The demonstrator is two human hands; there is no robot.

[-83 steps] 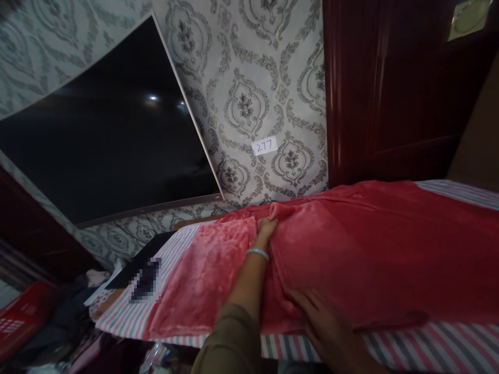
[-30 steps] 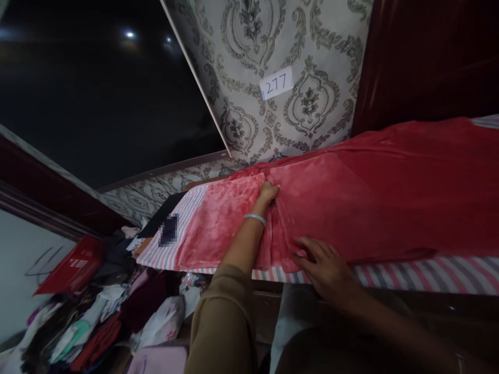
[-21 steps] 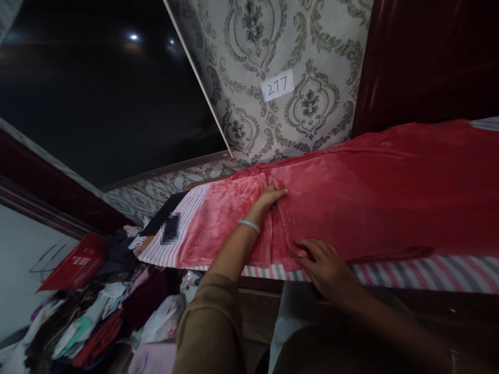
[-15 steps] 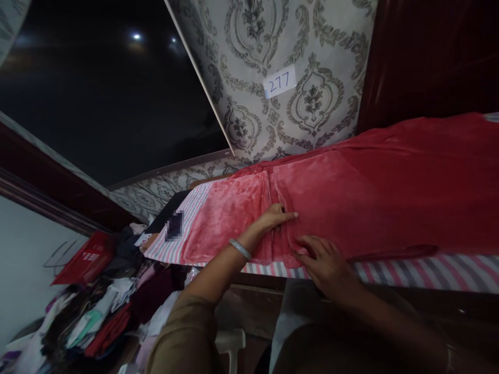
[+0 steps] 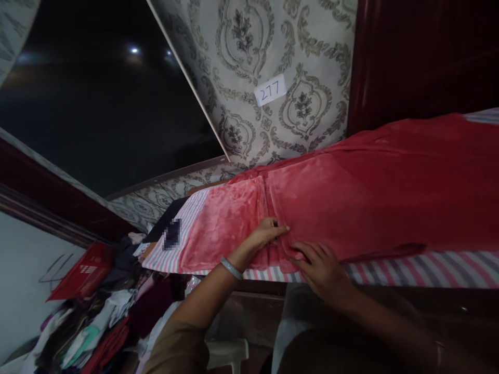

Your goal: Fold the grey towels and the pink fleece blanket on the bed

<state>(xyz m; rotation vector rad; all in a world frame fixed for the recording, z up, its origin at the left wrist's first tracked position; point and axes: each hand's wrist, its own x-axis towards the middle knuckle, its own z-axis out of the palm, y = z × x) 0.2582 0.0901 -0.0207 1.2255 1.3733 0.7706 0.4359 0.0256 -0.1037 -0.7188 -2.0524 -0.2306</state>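
A long red fleece blanket (image 5: 390, 197) lies on a striped cloth, its left part folded over into a flat panel (image 5: 226, 223). Beside that panel runs a creased gap, bordered on the right by another fold edge. At this edge is my left hand (image 5: 268, 231), a silvery bangle on its wrist; the thumb rests on top and the fingers are tucked under the fabric. Lower down and nearer the front, my right hand (image 5: 319, 267) has its thumb and bent fingers closed on the front corner of the same edge. Its fingertips are partly hidden in the fleece.
The striped cloth (image 5: 421, 270) shows along the front edge and left end. A blurred dark item (image 5: 172, 235) lies there. A large dark screen (image 5: 117, 93) stands behind. Piled clothes (image 5: 105, 332) and a red bag (image 5: 83, 270) are at lower left; a white stool (image 5: 230, 350) is below.
The view has shifted slightly, so the wall and number card sit further left. Both hands stay at the fold edge, with little movement along the blanket.
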